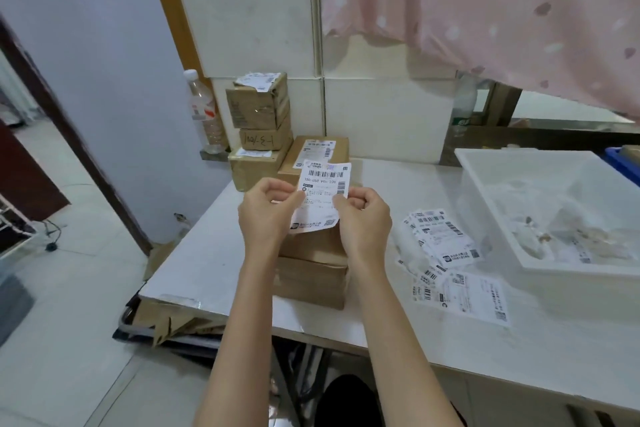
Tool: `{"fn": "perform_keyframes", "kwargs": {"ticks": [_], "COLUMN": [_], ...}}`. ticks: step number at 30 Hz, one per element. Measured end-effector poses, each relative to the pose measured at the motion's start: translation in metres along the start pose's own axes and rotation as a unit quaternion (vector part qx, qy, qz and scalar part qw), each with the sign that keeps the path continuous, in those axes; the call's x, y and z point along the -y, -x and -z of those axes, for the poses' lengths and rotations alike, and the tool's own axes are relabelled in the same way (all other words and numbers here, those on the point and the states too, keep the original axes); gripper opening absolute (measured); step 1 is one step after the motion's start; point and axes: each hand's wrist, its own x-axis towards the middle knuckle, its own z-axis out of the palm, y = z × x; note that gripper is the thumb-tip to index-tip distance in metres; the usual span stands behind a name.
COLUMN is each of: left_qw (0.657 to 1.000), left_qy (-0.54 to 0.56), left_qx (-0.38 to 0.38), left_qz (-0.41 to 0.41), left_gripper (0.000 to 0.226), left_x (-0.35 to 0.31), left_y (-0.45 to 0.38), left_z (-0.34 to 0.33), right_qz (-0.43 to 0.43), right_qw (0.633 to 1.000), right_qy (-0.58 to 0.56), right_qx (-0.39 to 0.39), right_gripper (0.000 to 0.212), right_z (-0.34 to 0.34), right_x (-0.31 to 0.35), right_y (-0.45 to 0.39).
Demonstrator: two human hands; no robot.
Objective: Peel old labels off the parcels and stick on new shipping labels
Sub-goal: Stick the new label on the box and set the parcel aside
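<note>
Label [323, 196] pinched between both hands, above parcel [313, 267]

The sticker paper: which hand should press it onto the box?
Probably the right hand. Both hands pinch the label above the box, but the left hand grips only its edge.

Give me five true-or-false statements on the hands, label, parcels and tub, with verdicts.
1. Both hands, left and right, pinch one label. True.
2. The label is held above a parcel. True.
3. Loose labels lie left of the parcel. False: they lie to its right.
4. The tub is blue. False: it is white.
5. A bottle stands beside the stacked boxes. True.
</note>
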Motion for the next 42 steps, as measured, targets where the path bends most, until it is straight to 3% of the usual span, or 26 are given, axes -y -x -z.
{"fn": "perform_keyframes", "kwargs": {"ticks": [6, 15, 22, 26, 29, 42], "left_qw": [0.996, 0.998, 0.994, 0.992, 0.989, 0.973], "left_qy": [0.075, -0.062, -0.103, -0.122, -0.144, -0.229], "left_qx": [0.019, -0.01, -0.022, -0.028, -0.027, 0.034], "left_qz": [0.046, 0.031, 0.016, 0.007, 0.0, 0.002], "left_gripper": [0.009, 0.01, 0.015, 0.014, 0.014, 0.022], "left_x": [0.006, -0.006, -0.005, -0.003, -0.004, -0.013], "left_y": [0.011, 0.023, 0.023, 0.023, 0.022, 0.015], "left_z": [-0.008, -0.024, -0.029, -0.031, -0.032, -0.032], "right_qz": [0.026, 0.046, 0.055, 0.08, 0.092, 0.075], "right_qw": [0.997, 0.986, 0.98, 0.961, 0.951, 0.924], "right_qy": [0.068, 0.155, 0.189, 0.26, 0.29, 0.366], "right_qx": [0.018, 0.036, 0.031, 0.042, 0.053, 0.085], "right_gripper": [0.014, 0.008, 0.01, 0.023, 0.017, 0.031], "right_z": [0.013, 0.028, 0.026, 0.024, 0.023, 0.019], "right_x": [0.006, 0.007, 0.006, 0.009, 0.012, 0.018], "right_y": [-0.013, -0.03, -0.03, -0.03, -0.029, -0.038]}}
